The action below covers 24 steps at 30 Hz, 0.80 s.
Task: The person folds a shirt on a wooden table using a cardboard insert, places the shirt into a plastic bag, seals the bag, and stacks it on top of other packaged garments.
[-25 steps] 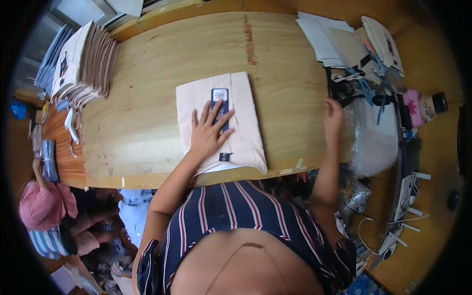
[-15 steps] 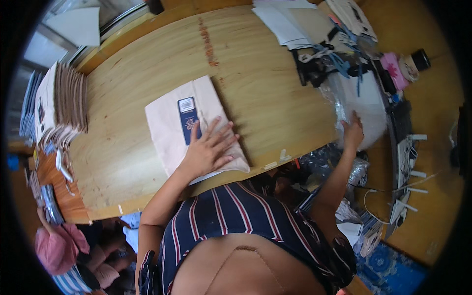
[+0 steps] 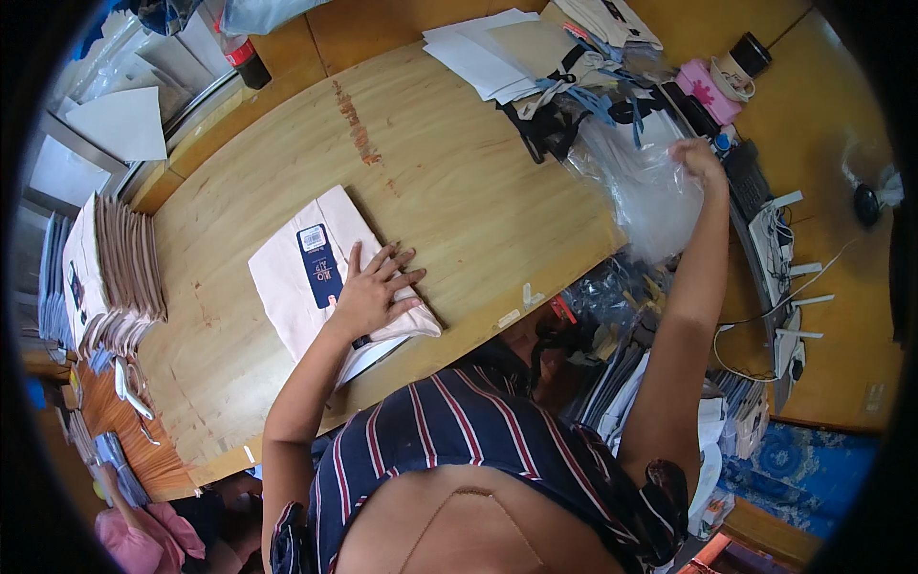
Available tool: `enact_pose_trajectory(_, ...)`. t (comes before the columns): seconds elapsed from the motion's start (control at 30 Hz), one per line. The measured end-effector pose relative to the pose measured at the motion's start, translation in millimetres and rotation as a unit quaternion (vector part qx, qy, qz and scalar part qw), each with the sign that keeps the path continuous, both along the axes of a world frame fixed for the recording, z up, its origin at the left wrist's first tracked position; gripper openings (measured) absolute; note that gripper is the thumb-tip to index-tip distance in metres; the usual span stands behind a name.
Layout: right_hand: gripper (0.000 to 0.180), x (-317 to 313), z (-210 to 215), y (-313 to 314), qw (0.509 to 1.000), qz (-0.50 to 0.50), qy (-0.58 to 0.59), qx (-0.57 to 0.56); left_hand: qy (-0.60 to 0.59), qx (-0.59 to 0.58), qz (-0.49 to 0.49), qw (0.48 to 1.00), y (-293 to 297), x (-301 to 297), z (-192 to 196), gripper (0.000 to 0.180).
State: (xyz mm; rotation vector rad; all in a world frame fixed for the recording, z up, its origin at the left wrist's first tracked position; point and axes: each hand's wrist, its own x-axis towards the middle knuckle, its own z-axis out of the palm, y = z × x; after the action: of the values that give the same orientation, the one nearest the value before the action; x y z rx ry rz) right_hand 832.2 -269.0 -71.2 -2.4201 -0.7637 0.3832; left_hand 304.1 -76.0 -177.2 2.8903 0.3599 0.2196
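A folded pale pink garment [image 3: 279,271] lies on the wooden table, with a navy card tag [image 3: 319,273] on its front. My left hand [image 3: 371,298] rests flat on the garment's right part, fingers spread. The edge of a white sheet [image 3: 368,356] shows from under it near my wrist. At the table's right end my right hand [image 3: 703,161] has its fingers closed on a clear plastic bag [image 3: 660,206], which hangs over the table's corner. My fingertips are partly hidden by the film.
Garment stacks [image 3: 120,258] stand at the far left. Straps [image 3: 564,100] and white papers [image 3: 478,53] fill the back right, near a pink box [image 3: 708,91] and a router [image 3: 770,239]. A bottle [image 3: 247,62] stands on the back ledge. Another person [image 3: 153,536] is at lower left.
My right hand has moved from the lower part of the clear plastic to its upper right and now grips it. My left hand stays on the garment. The whole view has shifted.
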Motion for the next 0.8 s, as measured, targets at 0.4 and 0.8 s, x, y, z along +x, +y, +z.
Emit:
enact_pose_trajectory(0.4,0.015,17.8,38.9,6.7,0.962,-0.101,-0.177,0.182,-0.036,-0.021,0.003,0.999,-2.1,1.3,-2.4,0.037)
enact_pose_trajectory(0.8,0.021,-303.0,14.8,6.4,0.810,0.219,-0.403,0.365,-0.078,-0.939,-0.052,0.330,-22.1,74.0,20.5,0.059)
